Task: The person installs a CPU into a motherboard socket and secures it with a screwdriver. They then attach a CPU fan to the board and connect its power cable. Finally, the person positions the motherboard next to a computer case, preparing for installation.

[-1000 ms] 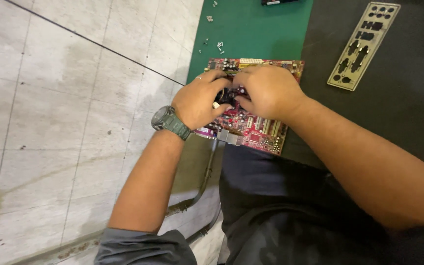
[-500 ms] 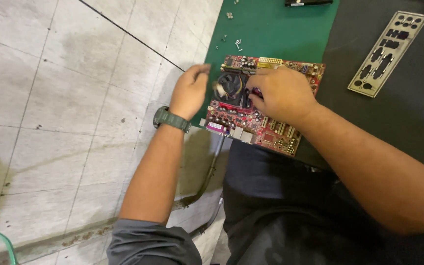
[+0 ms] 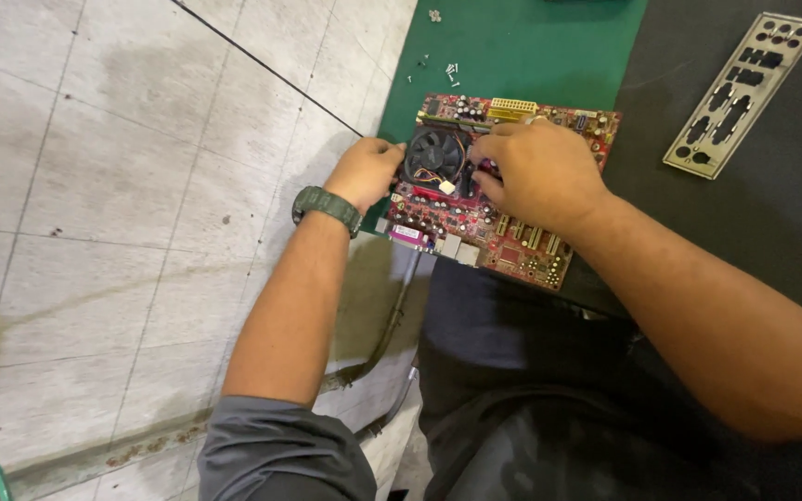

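The red motherboard point(image 3: 503, 199) lies flat at the near left edge of the desk point(image 3: 754, 241), partly on the green mat point(image 3: 531, 46). The left hand point(image 3: 364, 172) grips the board's left edge, fingers curled, steadying it. The right hand point(image 3: 540, 172) rests over the board, fingertips closed beside the black cooler fan point(image 3: 435, 156); whether they pinch anything cannot be told. A metal port shield point(image 3: 743, 91) lies well apart, far right.

The red circuit board point(image 3: 503, 218) looks glossy, its fan point(image 3: 434, 155) black plastic, the port plate point(image 3: 743, 91) bare matt metal, the green mat point(image 3: 522, 51) smooth, the floor tiles point(image 3: 122, 186) stained and dull.
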